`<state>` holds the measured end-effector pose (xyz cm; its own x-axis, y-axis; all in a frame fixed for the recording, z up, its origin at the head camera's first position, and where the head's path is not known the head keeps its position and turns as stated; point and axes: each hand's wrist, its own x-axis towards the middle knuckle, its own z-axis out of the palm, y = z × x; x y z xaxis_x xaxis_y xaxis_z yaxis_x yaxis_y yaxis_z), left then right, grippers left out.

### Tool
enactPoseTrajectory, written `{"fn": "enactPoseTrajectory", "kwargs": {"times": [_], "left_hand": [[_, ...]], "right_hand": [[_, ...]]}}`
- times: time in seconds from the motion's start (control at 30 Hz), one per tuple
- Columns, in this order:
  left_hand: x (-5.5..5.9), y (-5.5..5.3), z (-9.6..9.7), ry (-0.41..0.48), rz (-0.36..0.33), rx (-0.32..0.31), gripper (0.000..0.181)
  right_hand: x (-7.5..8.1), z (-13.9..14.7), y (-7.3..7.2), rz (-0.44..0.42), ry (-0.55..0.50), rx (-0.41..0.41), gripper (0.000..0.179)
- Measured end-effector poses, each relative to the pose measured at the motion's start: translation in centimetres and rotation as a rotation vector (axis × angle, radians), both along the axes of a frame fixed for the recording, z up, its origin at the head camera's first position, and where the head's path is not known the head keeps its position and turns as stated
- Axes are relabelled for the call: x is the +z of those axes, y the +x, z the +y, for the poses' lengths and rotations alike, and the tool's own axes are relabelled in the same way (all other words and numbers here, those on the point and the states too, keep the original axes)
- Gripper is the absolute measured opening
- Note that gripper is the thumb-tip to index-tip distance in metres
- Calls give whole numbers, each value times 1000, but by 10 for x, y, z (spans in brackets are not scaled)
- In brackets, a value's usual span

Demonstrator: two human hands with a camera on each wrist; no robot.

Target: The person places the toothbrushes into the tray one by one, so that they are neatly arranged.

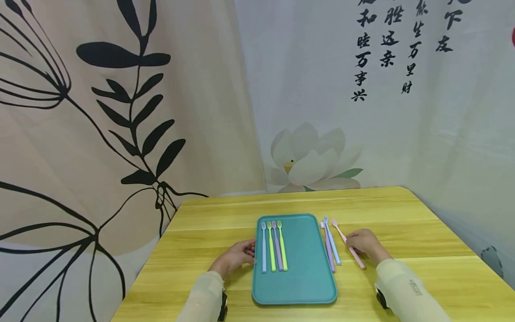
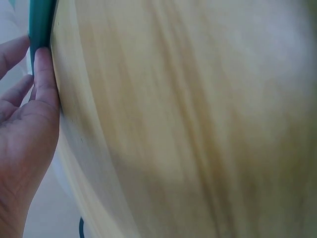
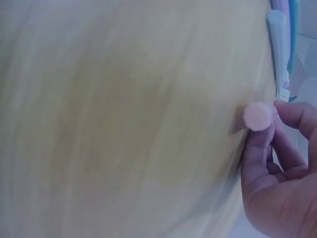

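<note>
My right hand [image 1: 364,242] pinches a pink toothbrush [image 1: 357,258] near the middle of its handle, to the right of the tray. In the right wrist view the rounded end of the pink handle [image 3: 257,117] points at the camera, between thumb and fingers. My left hand [image 1: 237,256] touches the left edge of a teal tray [image 1: 295,286] with its fingertips. Along the tray's left part lie a blue toothbrush [image 1: 263,250], a purple toothbrush [image 1: 277,248] and two green toothbrushes, side by side with heads away from me.
Between the tray and my right hand, a purple toothbrush [image 1: 329,250] and a blue toothbrush [image 1: 333,243] lie on the wooden table [image 1: 201,223], close along the tray's right edge. A printed curtain [image 1: 209,112] hangs behind the table's far edge.
</note>
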<state>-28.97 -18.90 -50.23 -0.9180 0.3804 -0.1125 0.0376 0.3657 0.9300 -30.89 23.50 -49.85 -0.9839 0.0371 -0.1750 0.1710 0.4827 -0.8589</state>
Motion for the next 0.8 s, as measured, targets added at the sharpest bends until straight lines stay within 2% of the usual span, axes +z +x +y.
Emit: {"fn": "enactPoseTrajectory", "kwargs": {"times": [0.23, 0.37, 0.53, 0.8], "left_hand": [[0, 0, 2, 15, -2, 0, 73], [1, 0, 2, 20, -10, 5, 73], [0, -1, 0, 12, -10, 9, 73], [0, -1, 1, 11, -12, 7, 73]], "right_hand": [[3, 2, -2, -39, -92, -63, 46], [7, 2, -4, -51, -148, -66, 48], [17, -5, -3, -30, -214, -39, 48], [18, -22, -2, -15, -331, -89, 45]]}}
